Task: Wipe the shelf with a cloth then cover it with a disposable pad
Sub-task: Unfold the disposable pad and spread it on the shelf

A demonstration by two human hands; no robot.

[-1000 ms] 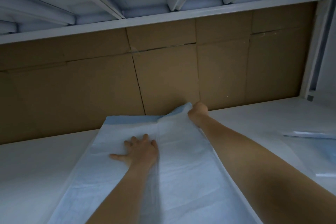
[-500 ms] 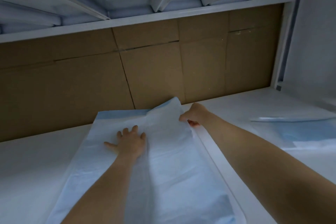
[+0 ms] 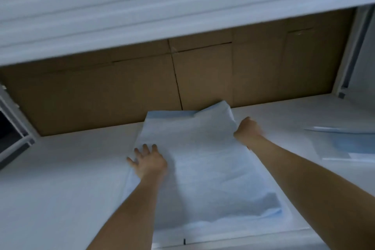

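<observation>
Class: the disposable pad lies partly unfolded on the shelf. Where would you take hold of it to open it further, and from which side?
Probably the raised far right edge of the disposable pad, from the right, where the right hand pinches it. That flap stands off the shelf, so fingers fit under. The left hand presses the flat left part.

1 head view looks forward and down, close over the shelf (image 3: 60,168), cardboard (image 3: 203,77) across the frame's middle.
</observation>
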